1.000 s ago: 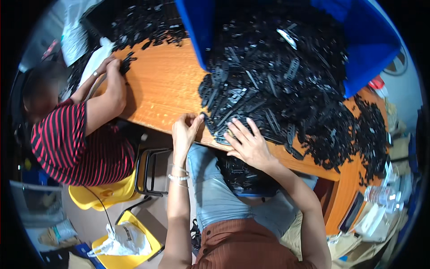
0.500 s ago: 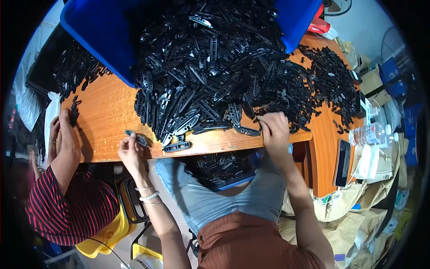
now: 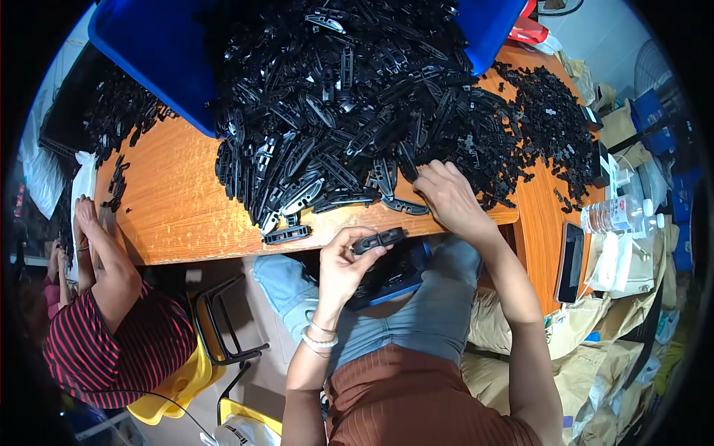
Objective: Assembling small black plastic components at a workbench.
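My left hand [image 3: 343, 262] is over my lap, just off the table's front edge. Its thumb and fingers pinch a long black plastic clip-like part [image 3: 381, 241]. My right hand [image 3: 451, 199] reaches over the edge at the near right side of a big pile of black plastic parts [image 3: 320, 126]. Its fingers are curled, with the tips low among the parts, so whatever they grip is hidden. Close by the right fingers lies a curved black part [image 3: 405, 206]. Another black part [image 3: 287, 235] lies at the table edge, left of my left hand.
A blue bin [image 3: 160, 70] lies tipped behind the pile. Small black pieces [image 3: 554, 123] are heaped to the right on the wooden table [image 3: 178, 193]. A phone [image 3: 570, 262] and plastic bottles [image 3: 616, 215] lie at the right. A co-worker in a striped shirt [image 3: 123, 346] sits at left.
My left hand has come rightward from the table's left front, over my lap, with a black part in it. My right hand has shifted slightly up and left along the pile's edge.
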Available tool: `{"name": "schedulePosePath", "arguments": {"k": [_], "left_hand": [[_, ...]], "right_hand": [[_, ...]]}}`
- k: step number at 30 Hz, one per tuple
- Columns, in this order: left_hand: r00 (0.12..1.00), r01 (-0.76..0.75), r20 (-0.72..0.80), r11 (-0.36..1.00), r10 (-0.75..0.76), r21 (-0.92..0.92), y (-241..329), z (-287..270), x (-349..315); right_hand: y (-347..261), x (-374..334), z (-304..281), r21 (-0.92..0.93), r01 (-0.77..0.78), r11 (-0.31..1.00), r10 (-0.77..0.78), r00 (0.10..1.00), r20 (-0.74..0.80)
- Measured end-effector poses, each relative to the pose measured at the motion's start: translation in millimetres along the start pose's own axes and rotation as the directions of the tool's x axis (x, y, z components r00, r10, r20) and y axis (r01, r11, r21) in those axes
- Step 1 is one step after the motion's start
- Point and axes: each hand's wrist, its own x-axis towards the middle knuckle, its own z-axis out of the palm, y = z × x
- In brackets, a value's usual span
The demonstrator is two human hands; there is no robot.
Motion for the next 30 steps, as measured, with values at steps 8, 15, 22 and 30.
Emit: {"name": "schedulePosePath", "arguments": {"k": [8, 15, 22, 30], "left_hand": [[1.000, 0.020, 0.022, 0.995, -0.018, -0.098, -5, 15, 11], [0.999, 0.021, 0.050, 1.000, -0.021, -0.012, 11, 21, 6], [0.999, 0.000, 0.040, 1.000, 0.000, -0.015, 30, 30, -1], [0.992, -0.005, -0.113, 0.901, -0.049, -0.434, 26, 46, -6]], "right_hand": [[-7, -9, 11, 0.262, -0.079, 0.962, 0.180, 0.903, -0.389], [-42, -34, 6, 0.970, -0.107, 0.219, 0.621, 0.782, -0.054], [-68, -42, -13, 0.920, -0.163, 0.355, 0.574, 0.815, -0.077], [-97, -50, 0, 0.946, -0.259, 0.195, 0.730, 0.682, 0.036]]}}
